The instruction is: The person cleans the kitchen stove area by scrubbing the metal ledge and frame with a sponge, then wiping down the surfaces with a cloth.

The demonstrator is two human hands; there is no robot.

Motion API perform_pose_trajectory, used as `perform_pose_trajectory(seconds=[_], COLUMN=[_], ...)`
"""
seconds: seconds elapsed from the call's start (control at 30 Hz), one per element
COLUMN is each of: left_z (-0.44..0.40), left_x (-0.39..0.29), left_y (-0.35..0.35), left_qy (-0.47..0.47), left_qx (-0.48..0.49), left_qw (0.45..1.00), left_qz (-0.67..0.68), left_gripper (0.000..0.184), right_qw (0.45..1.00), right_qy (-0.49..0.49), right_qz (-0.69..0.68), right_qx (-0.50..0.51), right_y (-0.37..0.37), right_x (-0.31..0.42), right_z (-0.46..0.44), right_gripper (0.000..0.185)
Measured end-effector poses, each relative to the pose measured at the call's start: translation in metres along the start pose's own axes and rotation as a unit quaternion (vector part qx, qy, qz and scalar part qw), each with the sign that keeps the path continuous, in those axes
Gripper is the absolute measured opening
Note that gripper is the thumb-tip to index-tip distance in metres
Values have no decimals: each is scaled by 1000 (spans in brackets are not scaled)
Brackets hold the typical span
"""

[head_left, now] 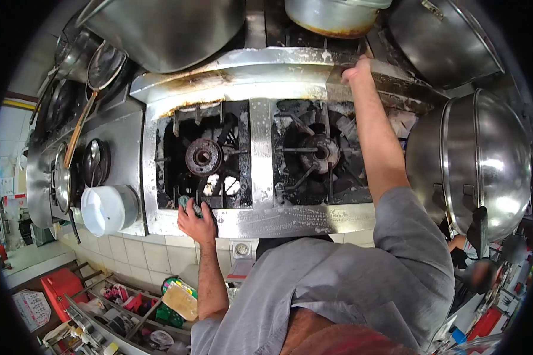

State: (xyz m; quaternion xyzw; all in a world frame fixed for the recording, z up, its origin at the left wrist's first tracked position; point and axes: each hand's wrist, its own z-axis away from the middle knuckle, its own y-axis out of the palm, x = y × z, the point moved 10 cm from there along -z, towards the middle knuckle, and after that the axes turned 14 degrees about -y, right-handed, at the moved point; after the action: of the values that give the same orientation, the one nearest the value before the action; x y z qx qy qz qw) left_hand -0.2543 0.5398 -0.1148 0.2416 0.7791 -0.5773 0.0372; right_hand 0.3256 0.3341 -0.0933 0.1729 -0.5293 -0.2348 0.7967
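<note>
My left hand [196, 226] is at the front rim of the gas stove [260, 220], its fingers closed around a green scouring pad [184, 202]. Just beyond it lies the left burner [204, 157], with grimy grate bars around it. My right arm stretches over the right burner [320, 152] to the stove's back ledge [290, 56]. There my right hand [357, 70] is curled at the ledge. Its fingertips are mostly hidden, and I cannot make out what they hold. Whitish suds streak the metal rim and the strip between the burners.
A large steel pot [166, 29] and a stained pot [336, 18] stand behind the ledge. Big steel bowls [485, 163] lean at the right. On the left counter are a white plastic tub [108, 210] and a wooden-handled strainer [80, 129]. Crates [118, 313] sit below.
</note>
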Motion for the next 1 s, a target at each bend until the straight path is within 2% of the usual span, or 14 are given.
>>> perform_pose_trajectory(seconds=[0.07, 0.1, 0.13, 0.2, 0.23, 0.27, 0.5, 0.57, 0.6, 0.67, 0.83, 0.87, 0.93, 1.0], left_z=[2, 2, 3, 2, 2, 2, 1, 5, 6, 1, 3, 4, 4, 5], left_x=[3, 3, 3, 4, 5, 4, 6, 4, 4, 2, 2, 0, 2, 4], left_y=[1, 1, -1, 1, 1, 0, 1, 2, 3, 2, -2, 1, 3, 4], left_qy=[-8, -10, 0, -15, -16, -21, -14, -17, -13, 2, -12, -13, -4, 6], left_qx=[9, 11, 8, 13, 13, 17, 13, 20, 22, 20, 19, 26, 23, 13], left_qw=[1000, 1000, 1000, 1000, 1000, 1000, 1000, 1000, 1000, 1000, 1000, 1000, 1000, 1000], left_qz=[-6, -4, -2, -8, -6, -4, 4, 7, 5, -4, -2, -2, -6, -9], left_gripper=[38, 39, 39, 41, 41, 41, 42, 42, 42, 42, 41, 42, 42, 42], right_qw=[996, 999, 996, 966, 912, 891, 880, 864, 864, 867, 853, 866, 847, 850], right_qy=[28, 16, -35, -122, -193, -219, -269, -322, -320, -265, -313, -305, -320, -313], right_qz=[5, -9, 44, 165, 318, 379, 305, 340, 337, 409, 362, 342, 408, 409], right_qx=[-80, -33, -70, -155, -171, -120, -246, -188, -192, -106, -208, -199, -116, -109], right_y=[-2, 16, 5, -15, -15, -15, -95, -47, -35, -11, -65, -53, -14, -20], right_x=[11, 22, 19, 14, -8, -24, 67, 31, 17, -18, 54, 39, -17, -7], right_z=[25, 45, 41, 40, 7, -4, -39, -6, 6, 14, -17, -7, 13, 12], right_gripper=[58, 59, 64, 86, 106, 112, 101, 101, 101, 102, 100, 102, 104, 105])
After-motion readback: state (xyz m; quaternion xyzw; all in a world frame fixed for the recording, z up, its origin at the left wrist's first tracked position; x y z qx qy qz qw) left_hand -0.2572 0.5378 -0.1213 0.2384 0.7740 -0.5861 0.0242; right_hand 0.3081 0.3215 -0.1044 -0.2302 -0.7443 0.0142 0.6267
